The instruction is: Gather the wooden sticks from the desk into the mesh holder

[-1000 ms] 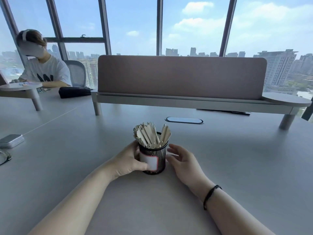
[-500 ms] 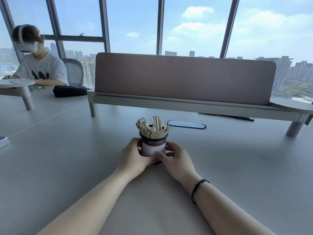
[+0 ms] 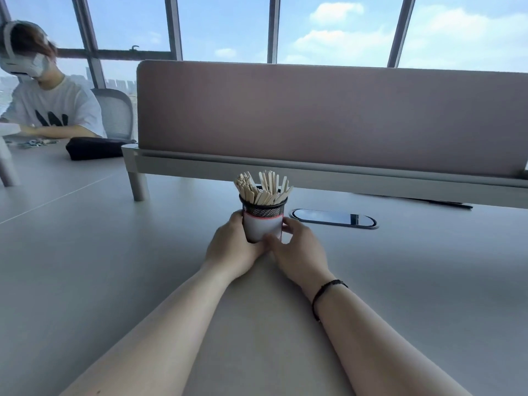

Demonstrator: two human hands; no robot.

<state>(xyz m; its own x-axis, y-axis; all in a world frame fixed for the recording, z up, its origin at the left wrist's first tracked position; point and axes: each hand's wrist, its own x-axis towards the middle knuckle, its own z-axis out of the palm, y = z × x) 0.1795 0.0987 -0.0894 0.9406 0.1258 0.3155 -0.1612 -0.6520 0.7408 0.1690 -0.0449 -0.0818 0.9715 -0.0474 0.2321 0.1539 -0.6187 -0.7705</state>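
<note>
A black cylindrical mesh holder [image 3: 263, 221] with a white label stands on the pale grey counter [image 3: 114, 281], filled with upright pale wooden sticks [image 3: 263, 187]. The left hand [image 3: 231, 247] and right hand [image 3: 297, 250] cup it from either side, fingers curled around its wall. A black bracelet [image 3: 325, 292] circles the right wrist.

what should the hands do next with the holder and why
Probably let go and draw back: the wooden sticks stand in the mesh holder, no loose ones show on the desk, and the left hand and right hand grip it.
</note>
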